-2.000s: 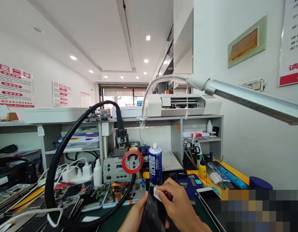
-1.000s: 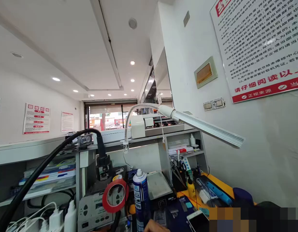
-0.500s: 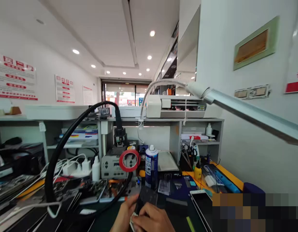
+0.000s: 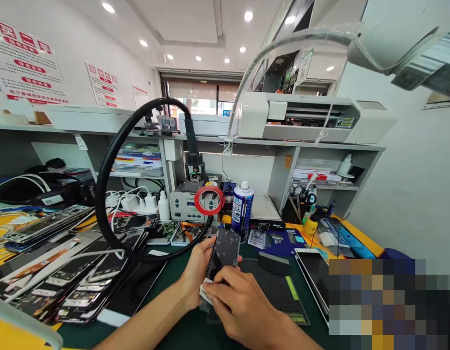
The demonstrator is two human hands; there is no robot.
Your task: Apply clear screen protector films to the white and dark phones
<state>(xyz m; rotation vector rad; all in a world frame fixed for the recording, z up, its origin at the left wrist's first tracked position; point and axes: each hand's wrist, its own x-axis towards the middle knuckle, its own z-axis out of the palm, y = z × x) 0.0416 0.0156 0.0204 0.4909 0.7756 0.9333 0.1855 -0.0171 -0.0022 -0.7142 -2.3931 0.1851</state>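
My left hand [image 4: 196,270] is closed round the left edge of a dark smartphone [image 4: 226,247], its fingertips showing at the far edge. Pale spots dot the phone's glossy face, which is tilted up toward me. With bent fingers, my right hand [image 4: 243,296] pinches a small crumpled white wipe [image 4: 206,291] against the phone's lower end; whether it is paper or cloth I cannot tell. My right hand covers much of that lower end. Under and beside the phone lies a dark perforated mat [image 4: 270,284] with yellow-green strips.
A blue spray can [image 4: 242,209] stands just behind the phone. A thick black hose [image 4: 100,194] arcs on the left above piled phone parts [image 4: 89,287]. At right lies a white-framed tablet [image 4: 312,272]. A lamp arm [image 4: 301,39] overhangs the bench.
The view has tipped down, bringing the forearms and more of the bench into sight. Both hands still hold the phone and the wipe, now higher in the picture.
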